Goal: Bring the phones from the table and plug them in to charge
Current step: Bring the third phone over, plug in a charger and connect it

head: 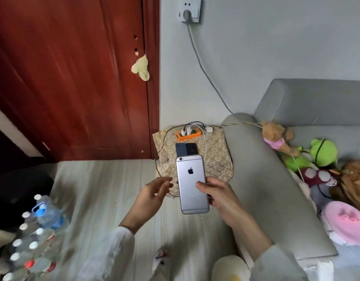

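Fingers [202, 184] of right hand [219, 196] grip silver phone [192, 183], left hand [152, 191] open just beside; steady phone w/ left, seat white cable [205, 147] beyond fingertips straight in.

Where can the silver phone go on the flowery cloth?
Best bare patch on the patterned cloth: its right side, between the white cable and the grey sofa arm. A thinner strip lies left of the two dark phones. The top is crowded by the orange power strip. The right hand holds the silver phone.
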Available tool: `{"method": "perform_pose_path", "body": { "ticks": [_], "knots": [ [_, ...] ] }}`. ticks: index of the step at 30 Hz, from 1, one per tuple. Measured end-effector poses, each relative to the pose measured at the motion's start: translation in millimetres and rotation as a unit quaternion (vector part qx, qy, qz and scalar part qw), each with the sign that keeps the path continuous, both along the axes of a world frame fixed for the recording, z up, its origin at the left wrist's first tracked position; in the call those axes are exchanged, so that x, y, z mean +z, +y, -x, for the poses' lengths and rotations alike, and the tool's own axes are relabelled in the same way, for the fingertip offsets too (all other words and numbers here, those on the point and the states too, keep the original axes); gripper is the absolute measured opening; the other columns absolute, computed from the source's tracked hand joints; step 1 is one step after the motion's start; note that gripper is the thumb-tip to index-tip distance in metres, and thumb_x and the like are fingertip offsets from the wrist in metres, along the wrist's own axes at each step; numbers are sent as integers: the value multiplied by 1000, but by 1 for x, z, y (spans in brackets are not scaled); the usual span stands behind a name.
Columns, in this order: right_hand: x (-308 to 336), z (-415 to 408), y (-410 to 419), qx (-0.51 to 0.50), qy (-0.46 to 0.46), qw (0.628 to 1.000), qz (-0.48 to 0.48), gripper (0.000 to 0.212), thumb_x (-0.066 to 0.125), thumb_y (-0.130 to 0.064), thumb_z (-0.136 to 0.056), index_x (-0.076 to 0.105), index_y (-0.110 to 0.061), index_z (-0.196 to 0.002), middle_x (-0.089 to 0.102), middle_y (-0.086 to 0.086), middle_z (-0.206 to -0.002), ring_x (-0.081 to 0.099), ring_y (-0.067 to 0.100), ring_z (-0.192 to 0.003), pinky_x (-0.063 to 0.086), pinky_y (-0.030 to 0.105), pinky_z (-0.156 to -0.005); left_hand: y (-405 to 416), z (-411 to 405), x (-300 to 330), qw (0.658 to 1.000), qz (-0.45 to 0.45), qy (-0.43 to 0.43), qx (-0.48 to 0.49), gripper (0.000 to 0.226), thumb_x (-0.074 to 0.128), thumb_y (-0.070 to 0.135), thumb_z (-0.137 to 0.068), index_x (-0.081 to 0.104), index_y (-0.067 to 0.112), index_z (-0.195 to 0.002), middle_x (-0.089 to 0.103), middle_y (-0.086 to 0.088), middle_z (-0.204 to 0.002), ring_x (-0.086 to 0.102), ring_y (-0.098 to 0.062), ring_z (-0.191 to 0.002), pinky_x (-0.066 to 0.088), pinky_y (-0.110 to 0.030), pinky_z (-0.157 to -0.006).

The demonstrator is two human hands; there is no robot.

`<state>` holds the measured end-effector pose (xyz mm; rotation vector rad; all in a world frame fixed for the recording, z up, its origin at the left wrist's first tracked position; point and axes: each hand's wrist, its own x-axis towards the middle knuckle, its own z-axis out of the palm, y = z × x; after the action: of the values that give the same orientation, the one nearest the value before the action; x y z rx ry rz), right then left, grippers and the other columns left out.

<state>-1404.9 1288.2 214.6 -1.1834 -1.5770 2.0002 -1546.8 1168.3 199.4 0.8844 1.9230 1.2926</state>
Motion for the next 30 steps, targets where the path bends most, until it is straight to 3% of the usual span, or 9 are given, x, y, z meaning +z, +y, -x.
{"method": "perform_pose_path", "body": {
  "ticks": [5,11,15,17,20,23,27,30],
  "knots": [
    [-12,46,86,-30,-26,999,27,19,65,-10,-81,64,5,-93,67,10,-85,61,18,-76,42,25,-63,94,55,-10,1000,25,-3,-1,23,45,14,-94,60,9,-111,68,-10,-100,63,-23,-91,47,-33,-84],
    [-40,70,180,-57,-59,994,75,3,66,-6,-80,67,-6,-82,70,7,-81,67,12,-64,50,17,-53,185,83,-44,996,80,-6,-42,24,47,16,-94,60,10,-113,66,-3,-101,63,-21,-94,44,-21,-76],
    [-66,79,265,-52,-95,990,86,8,66,-9,-80,68,-9,-89,72,5,-81,69,14,-65,58,36,-61,247,100,-81,992,120,-12,-21,24,49,18,-93,60,13,-114,66,-3,-102,64,-21,-95,48,-27,-82],
    [-86,85,313,-60,-106,987,106,9,65,-9,-82,66,-6,-89,72,4,-76,68,16,-61,55,34,-55,284,108,-106,990,142,-6,3,25,49,18,-93,59,13,-115,66,-5,-106,62,-18,-92,46,-25,-80],
    [-122,93,386,-77,-137,978,136,8,62,-7,-83,62,-6,-91,69,9,-85,66,20,-71,51,30,-64,341,110,-147,981,193,0,38,28,49,20,-93,56,14,-119,63,-8,-116,57,-15,-93,39,-21,-79],
    [-171,101,452,-74,-186,970,140,21,64,-8,-83,61,-2,-102,66,16,-101,61,28,-84,49,37,-76,391,107,-195,966,253,-13,50,36,49,19,-92,49,14,-127,52,-10,-132,49,-23,-118,35,-26,-96],
    [-246,122,507,-82,-253,955,132,28,64,-4,-82,57,4,-108,61,25,-114,59,37,-101,48,45,-92,438,115,-266,942,333,42,24,50,49,17,-91,34,11,-138,34,-14,-146,27,-27,-137,20,-34,-112],
    [-300,137,524,-52,-282,950,124,9,61,-3,-84,60,-1,-93,61,28,-111,58,34,-93,42,35,-76,457,127,-313,915,398,63,6,59,47,24,-92,19,18,-144,11,-12,-155,7,-30,-143,14,-45,-116]
  ]
}}
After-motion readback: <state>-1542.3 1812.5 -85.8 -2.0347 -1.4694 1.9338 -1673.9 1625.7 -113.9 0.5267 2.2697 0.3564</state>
